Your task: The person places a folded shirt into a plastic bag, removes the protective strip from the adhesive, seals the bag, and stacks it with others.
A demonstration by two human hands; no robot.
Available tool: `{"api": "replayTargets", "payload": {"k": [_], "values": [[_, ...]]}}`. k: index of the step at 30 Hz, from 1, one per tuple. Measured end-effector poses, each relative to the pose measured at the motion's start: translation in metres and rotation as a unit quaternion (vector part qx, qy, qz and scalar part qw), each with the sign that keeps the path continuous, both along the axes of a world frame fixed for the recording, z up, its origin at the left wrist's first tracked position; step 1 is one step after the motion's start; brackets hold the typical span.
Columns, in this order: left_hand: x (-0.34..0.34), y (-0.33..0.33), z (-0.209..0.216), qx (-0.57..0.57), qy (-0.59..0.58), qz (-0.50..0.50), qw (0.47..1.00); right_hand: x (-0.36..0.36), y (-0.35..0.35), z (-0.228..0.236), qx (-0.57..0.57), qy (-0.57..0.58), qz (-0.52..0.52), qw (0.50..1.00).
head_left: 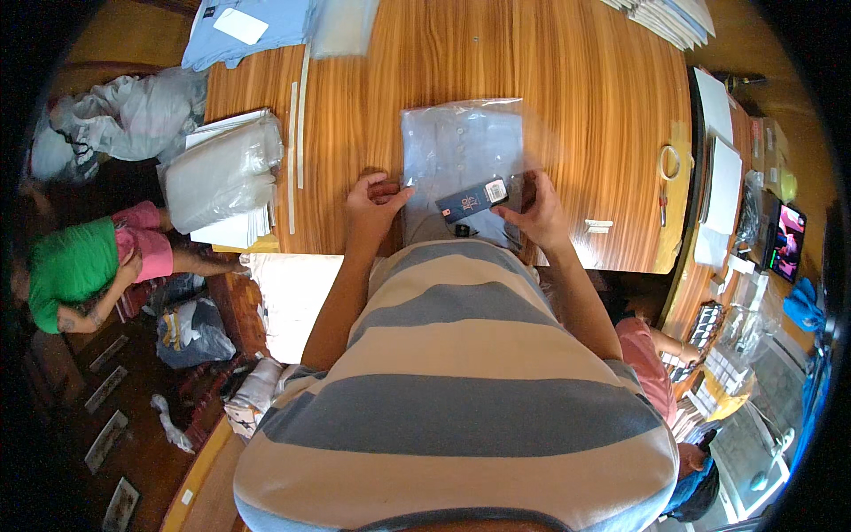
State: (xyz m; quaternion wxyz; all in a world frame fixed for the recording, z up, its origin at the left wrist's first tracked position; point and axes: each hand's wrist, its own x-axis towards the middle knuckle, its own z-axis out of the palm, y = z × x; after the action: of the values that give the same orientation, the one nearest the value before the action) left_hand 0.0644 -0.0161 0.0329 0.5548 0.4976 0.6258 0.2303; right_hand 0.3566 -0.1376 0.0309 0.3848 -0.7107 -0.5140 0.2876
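A folded light blue shirt (430, 146) lies inside a clear plastic bag (483, 106) on the wooden table, close against my body. On its lower part rests a dark blue hang tag (465, 202) with a white label, tilted up to the right, and a small black piece (462, 230) on a thin cord sits below it. At the bag's left edge is my left hand (377, 208), open, fingers loosely bent and apart from the thumb, whose tip meets the edge. My right hand (542, 213) grips the bag's right side, its thumb beside the tag; the plastic there is blurred.
Stacked clear bags (217, 182) lie at the table's left edge, beside two pale strips (297, 133). Another blue shirt (266, 35) is at the far left. A tape roll (669, 162) sits right. One person (84, 262) is at left; another's arm (669, 346) shows at right.
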Motion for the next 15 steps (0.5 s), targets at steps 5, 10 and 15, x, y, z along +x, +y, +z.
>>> {"api": "replayTargets", "payload": {"k": [5, 10, 15], "values": [[0.007, 0.005, -0.030, 0.046, -0.140, 0.003, 0.989, -0.015, 0.022, 0.009, -0.097, -0.080, -0.093, 0.988], [0.011, 0.008, -0.020, 0.141, -0.038, -0.083, 0.986, -0.018, 0.026, 0.006, 0.003, -0.135, -0.107, 0.985], [0.020, 0.033, 0.010, 0.467, 0.136, -0.288, 0.825, -0.007, 0.027, -0.004, 0.082, -0.327, -0.008, 0.941]]}}
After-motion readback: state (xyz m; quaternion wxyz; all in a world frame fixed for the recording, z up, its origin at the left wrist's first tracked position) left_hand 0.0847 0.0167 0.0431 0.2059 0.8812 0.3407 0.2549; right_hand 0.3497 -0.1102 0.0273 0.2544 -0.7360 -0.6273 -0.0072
